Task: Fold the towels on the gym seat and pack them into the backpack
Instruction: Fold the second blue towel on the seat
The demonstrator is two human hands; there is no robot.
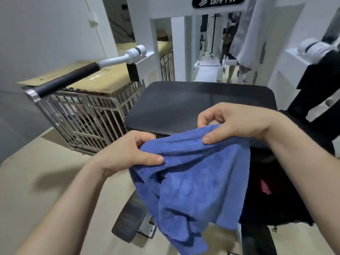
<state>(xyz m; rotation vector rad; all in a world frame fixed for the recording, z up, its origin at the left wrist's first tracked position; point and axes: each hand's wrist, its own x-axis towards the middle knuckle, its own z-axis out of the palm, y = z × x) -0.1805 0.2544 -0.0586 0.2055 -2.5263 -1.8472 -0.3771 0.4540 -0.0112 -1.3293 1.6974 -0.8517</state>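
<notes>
Both grips pinch the blue towel's [193,173] top edge.
Edge spans left grip [125,151] to right grip [235,122], cloth hanging; gym seat [184,100] ahead, backpack [276,184] under my right.

- A white wall [46,34] is filling the upper left.
- A beige floor [36,181] is spreading across the lower left.
- A metal cage [82,116] is standing at centre left, cardboard [92,78] lying on top.
- A white machine frame [165,10] is rising at top centre.

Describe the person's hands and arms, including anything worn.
Left hand and right hand are bare: no gloves, rings, watch or wristbands. Both forearms are uncovered to the picture's edge, no sleeves in sight. Visible nails are short and unpainted.
</notes>
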